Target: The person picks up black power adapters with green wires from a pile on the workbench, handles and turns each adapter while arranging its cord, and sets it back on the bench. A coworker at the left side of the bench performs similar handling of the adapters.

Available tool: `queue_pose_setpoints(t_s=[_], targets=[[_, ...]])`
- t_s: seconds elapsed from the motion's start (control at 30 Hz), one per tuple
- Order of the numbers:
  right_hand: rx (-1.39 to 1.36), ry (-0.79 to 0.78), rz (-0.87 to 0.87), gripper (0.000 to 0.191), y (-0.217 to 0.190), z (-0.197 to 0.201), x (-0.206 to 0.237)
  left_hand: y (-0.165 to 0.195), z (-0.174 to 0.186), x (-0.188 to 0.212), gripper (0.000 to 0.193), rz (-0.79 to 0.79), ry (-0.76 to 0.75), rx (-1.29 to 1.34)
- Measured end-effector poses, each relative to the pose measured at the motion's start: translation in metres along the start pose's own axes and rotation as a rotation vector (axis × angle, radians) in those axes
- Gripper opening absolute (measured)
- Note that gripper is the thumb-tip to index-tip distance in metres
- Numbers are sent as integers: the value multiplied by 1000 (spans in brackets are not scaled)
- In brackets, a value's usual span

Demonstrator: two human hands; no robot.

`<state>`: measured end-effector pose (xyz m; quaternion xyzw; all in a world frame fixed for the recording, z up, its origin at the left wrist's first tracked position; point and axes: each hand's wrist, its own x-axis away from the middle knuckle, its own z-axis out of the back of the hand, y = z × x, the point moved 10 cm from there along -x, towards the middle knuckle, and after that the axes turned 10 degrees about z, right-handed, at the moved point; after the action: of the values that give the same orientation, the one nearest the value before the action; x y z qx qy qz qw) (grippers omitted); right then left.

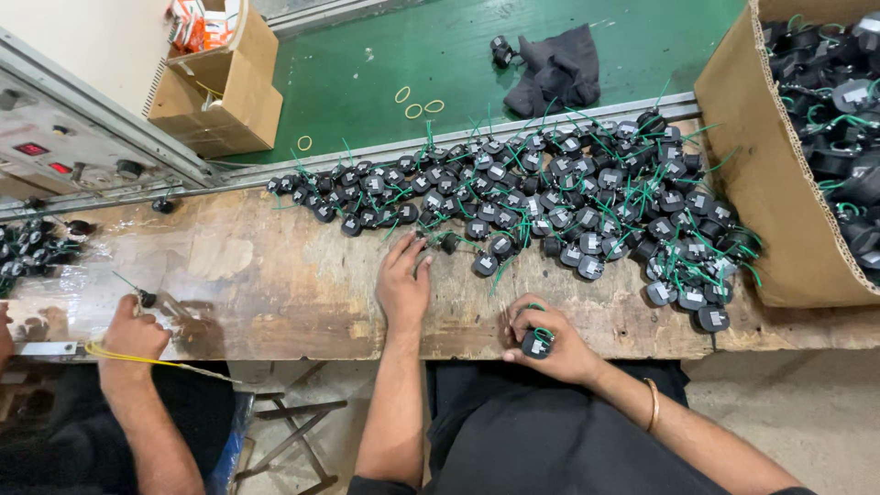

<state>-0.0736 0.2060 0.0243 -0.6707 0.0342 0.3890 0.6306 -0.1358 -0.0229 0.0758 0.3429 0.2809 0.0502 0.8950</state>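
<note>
Right hand (550,344) was clamped on a small black round plug with green wire (536,342) at the worn wooden table (275,284) edge; left hand (403,284) lay flat, fingers apart, by the pile of black plugs (568,206). A loosened grip could have dropped it off the edge.

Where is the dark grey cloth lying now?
In the head view, the dark grey cloth lies on the green belt at upper centre, beyond the metal rail, right of the yellow rubber bands.

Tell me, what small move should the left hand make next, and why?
Probably slide forward and pick one black part from the pile. The left hand lies flat and empty at the pile's edge, while the right hand already grips one black part with green wire.
</note>
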Motion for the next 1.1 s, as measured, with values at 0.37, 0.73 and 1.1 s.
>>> queue_pose_setpoints(t_s=[0.37,0.73,1.1], targets=[[-386,142,-184,28,25,10,10,-51,10,29,18,453,212,746],[86,22,-89,53,33,13,16,77,-39,72,14,26,-337,743],[224,26,-11,45,12,5,7,30,-65,108,24,335,-456,1036]])
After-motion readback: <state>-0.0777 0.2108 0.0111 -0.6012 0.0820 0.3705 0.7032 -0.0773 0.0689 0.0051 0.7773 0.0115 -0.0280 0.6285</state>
